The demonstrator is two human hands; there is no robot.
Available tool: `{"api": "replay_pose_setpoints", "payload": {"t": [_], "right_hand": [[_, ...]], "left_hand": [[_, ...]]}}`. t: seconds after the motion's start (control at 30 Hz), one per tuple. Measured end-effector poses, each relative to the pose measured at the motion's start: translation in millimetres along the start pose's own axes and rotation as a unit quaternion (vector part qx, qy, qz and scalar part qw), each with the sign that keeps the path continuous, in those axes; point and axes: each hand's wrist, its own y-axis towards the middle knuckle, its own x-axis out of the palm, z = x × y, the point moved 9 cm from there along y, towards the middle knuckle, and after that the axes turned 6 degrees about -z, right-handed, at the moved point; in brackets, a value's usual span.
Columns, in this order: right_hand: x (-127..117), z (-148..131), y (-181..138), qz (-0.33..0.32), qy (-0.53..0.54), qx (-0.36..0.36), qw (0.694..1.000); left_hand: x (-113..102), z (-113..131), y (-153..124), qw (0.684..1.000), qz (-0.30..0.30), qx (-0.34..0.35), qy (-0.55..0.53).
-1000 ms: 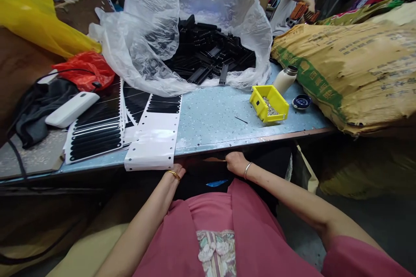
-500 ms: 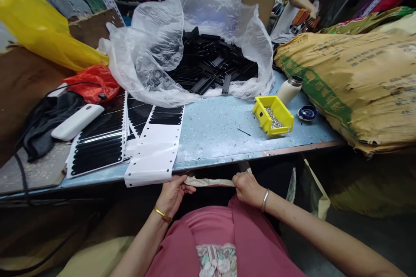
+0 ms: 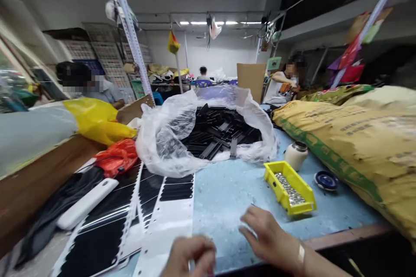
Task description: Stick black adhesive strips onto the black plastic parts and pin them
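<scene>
My right hand (image 3: pixel 269 238) lies over the near part of the blue tabletop (image 3: pixel 224 194), fingers stretched out and apart, holding nothing. My left hand (image 3: pixel 191 257) is at the bottom edge beside the white backing sheets (image 3: pixel 169 225); its fingers are curled together and blurred, and I cannot make out anything in them. A yellow bin (image 3: pixel 289 188) of small metal parts stands just beyond my right hand. Farther back, an open clear plastic bag (image 3: pixel 172 134) holds a heap of black plastic pieces (image 3: pixel 221 134).
Sheets of black stickers (image 3: pixel 97 242), a white power bank (image 3: pixel 86 203), dark cloth and a red bag (image 3: pixel 117 156) lie left. A white bottle (image 3: pixel 295 153) and blue lid (image 3: pixel 326 179) sit by a big yellow sack (image 3: pixel 351 138) on the right. Other people sit behind.
The camera has tilted up from my lap to the room. Both hands rose from below the table edge to above it, and the pale strip they held is no longer seen.
</scene>
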Motion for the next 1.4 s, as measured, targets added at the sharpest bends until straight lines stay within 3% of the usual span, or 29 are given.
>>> {"api": "replay_pose_setpoints", "payload": {"t": [0.1,0.13,0.23,0.33,0.43,0.57,0.67,0.9,1.03,1.17,1.27,1.4], "right_hand": [[-11,65,89,-0.078,0.013,0.145,0.986],[-14,91,117,-0.08,0.028,0.205,0.975],[-18,143,199,-0.068,0.038,0.253,0.964],[5,176,249,-0.066,0.07,0.302,0.948],[43,187,265,-0.061,0.092,0.337,0.935],[74,189,255,-0.035,0.089,0.355,0.93],[70,191,239,-0.028,0.067,0.36,0.93],[42,176,186,-0.06,-0.06,0.335,0.938],[44,165,161,-0.102,-0.084,0.304,0.943],[42,166,144,-0.123,-0.089,0.303,0.941],[40,167,134,-0.129,-0.086,0.305,0.94],[38,169,125,-0.128,-0.076,0.312,0.938]], "left_hand": [[-71,52,89,0.971,0.109,0.093,0.191],[-91,53,125,0.961,0.13,0.065,0.237],[-140,34,220,0.937,0.18,-0.035,0.297],[-155,1,280,0.933,0.182,-0.086,0.299],[-146,-33,304,0.939,0.17,-0.107,0.278],[-143,-64,303,0.946,0.189,-0.125,0.23],[-148,-72,301,0.948,0.21,-0.132,0.201],[-140,-61,305,0.94,0.242,-0.165,0.175],[-134,-37,276,0.942,0.233,-0.125,0.206],[-118,-18,223,0.94,0.189,-0.076,0.275],[-90,-18,192,0.934,0.133,-0.045,0.328],[-38,-28,177,0.879,-0.015,0.011,0.476]]}}
